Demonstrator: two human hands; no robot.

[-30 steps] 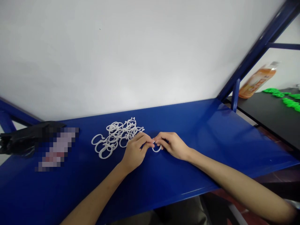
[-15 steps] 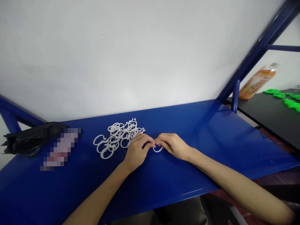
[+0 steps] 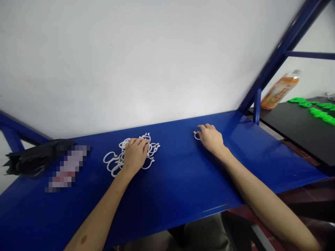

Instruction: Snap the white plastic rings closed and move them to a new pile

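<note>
My left hand (image 3: pixel 136 153) lies over a loose heap of white plastic curtain rings (image 3: pixel 111 158), palm down with the fingers apart. It covers the middle of the heap, so whether its fingertips touch a ring is hidden. Small knobbed ends show on several rings, and one ring (image 3: pixel 148 164) sits at the heap's right side. Farther right, my right hand (image 3: pixel 210 137) is low over the blue table, its fingers spread from the thumb. Beside the thumb a single white curtain ring (image 3: pixel 196 136) shows at the table, partly covered by the hand.
The blue table (image 3: pixel 172 195) meets a white wall at the back. A black plastic bag (image 3: pixel 31 157) and a pixelated packet (image 3: pixel 69 169) lie at left. A blue frame post (image 3: pixel 272 62) rises at right. Beyond it, a black table holds an orange bottle (image 3: pixel 281 91) and green pieces (image 3: pixel 321 114).
My hands were together at one ring and have parted. The left has moved left onto the heap; the right has moved right and farther back, with the ring now beside it.
</note>
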